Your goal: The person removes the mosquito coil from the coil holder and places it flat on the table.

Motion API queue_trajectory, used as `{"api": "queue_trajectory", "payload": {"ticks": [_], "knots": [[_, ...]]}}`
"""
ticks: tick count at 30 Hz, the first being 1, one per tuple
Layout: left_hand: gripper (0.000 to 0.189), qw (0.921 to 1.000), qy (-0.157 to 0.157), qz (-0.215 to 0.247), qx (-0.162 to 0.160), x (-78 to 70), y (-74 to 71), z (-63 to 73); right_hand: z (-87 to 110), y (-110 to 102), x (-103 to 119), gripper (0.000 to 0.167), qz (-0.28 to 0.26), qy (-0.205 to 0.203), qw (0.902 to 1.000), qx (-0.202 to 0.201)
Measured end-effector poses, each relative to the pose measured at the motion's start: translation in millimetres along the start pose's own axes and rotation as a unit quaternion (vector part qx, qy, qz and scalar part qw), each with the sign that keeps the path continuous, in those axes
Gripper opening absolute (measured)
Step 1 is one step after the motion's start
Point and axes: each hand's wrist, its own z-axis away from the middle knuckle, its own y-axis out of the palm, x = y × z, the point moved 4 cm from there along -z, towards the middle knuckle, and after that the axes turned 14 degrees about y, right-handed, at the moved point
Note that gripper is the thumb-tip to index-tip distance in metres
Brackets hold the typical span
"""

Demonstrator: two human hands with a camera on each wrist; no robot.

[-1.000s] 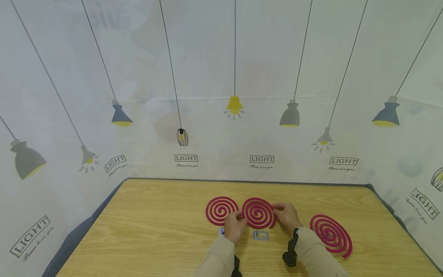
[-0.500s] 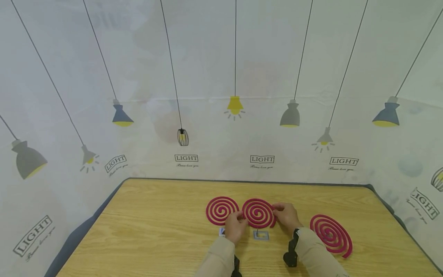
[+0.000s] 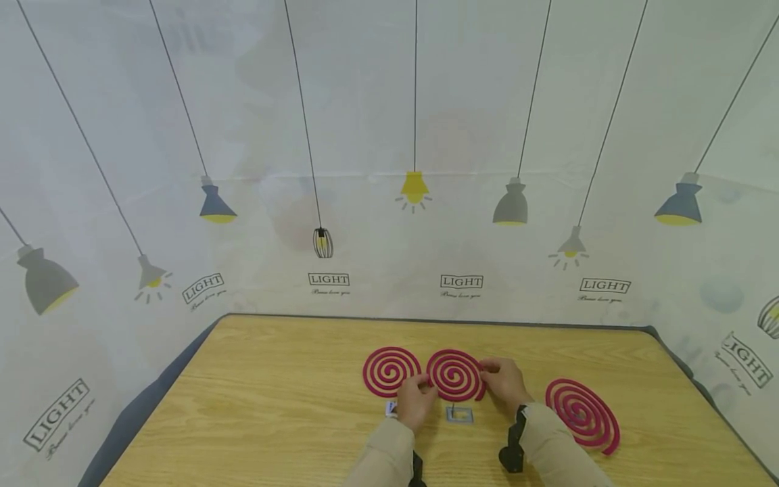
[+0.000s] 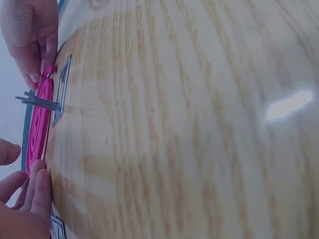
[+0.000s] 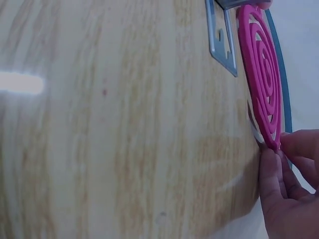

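My left hand (image 3: 416,403) and right hand (image 3: 505,380) hold a magenta mosquito coil (image 3: 453,373) by its opposite edges. My left fingers (image 4: 42,191) are at its left rim, while my right thumb and fingers (image 5: 271,174) pinch the outer end. Low over the wooden table, the coil is seen nearly edge-on in both wrist views. Just in front of it lies a small metal coil stand (image 3: 459,414), whose prong (image 4: 42,102) sticks up across the coil in the left wrist view. Another flat magenta coil (image 3: 389,370) lies immediately left of the held one.
A third magenta coil (image 3: 579,410) rests at the right, beside my right sleeve (image 3: 556,446), tilted in view. A second small metal piece (image 3: 391,408) shows partly behind my left hand. The wood-grain table (image 3: 262,392) ends at a printed backdrop (image 3: 377,237).
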Motion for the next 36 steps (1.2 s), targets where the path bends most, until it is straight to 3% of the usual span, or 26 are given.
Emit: {"api": "queue_trajectory", "payload": {"ticks": [8,25,36], "knots": [[0.027,0.9999,0.014,0.002,0.0,0.5,-3.5,0.2,1.1,0.4,-0.2,0.027,-0.004,0.026,0.9997,0.003],[0.023,0.9972,0.004,0.075,-0.005,2.0,-7.2,-1.6,2.0,-3.9,-2.7,0.031,0.0,0.04,0.9991,0.016],[0.024,0.9965,0.032,0.078,-0.001,-7.8,-6.5,-3.9,13.0,-11.1,2.2,0.033,-0.002,-0.011,0.9993,0.037]]}}
